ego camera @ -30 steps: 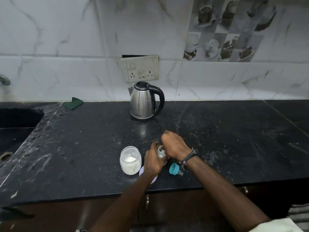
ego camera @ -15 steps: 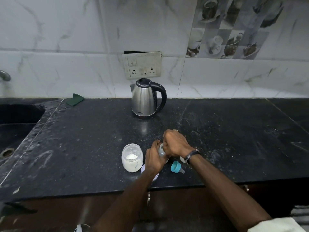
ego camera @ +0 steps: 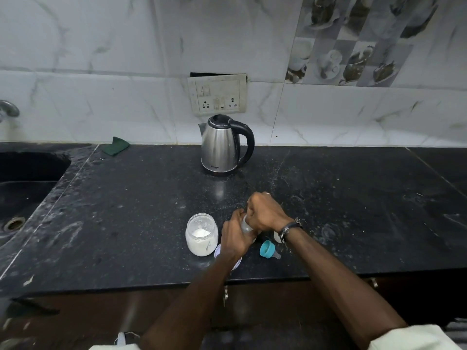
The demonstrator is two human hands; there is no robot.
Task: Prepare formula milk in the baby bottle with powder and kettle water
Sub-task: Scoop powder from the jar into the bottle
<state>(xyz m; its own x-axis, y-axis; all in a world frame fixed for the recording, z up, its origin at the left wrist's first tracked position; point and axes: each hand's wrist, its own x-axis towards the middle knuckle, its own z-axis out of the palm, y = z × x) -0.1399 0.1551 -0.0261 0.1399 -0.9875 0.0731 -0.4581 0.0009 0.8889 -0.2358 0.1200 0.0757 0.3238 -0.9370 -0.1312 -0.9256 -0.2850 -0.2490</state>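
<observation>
Black counter (ego camera: 126, 223) is carrying the baby bottle (ego camera: 245, 223), which both the left hand (ego camera: 233, 238) and right hand (ego camera: 265, 213) are gripping, just right of the powder jar (ego camera: 201, 234).

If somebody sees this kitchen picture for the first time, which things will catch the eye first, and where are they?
First, the two hands meeting near the counter's front edge: the left hand and right hand both grip a small clear baby bottle. Just left of them stands an open jar of white powder, and a teal bottle teat lies to their right. Behind, by the wall, stands a steel kettle.
</observation>
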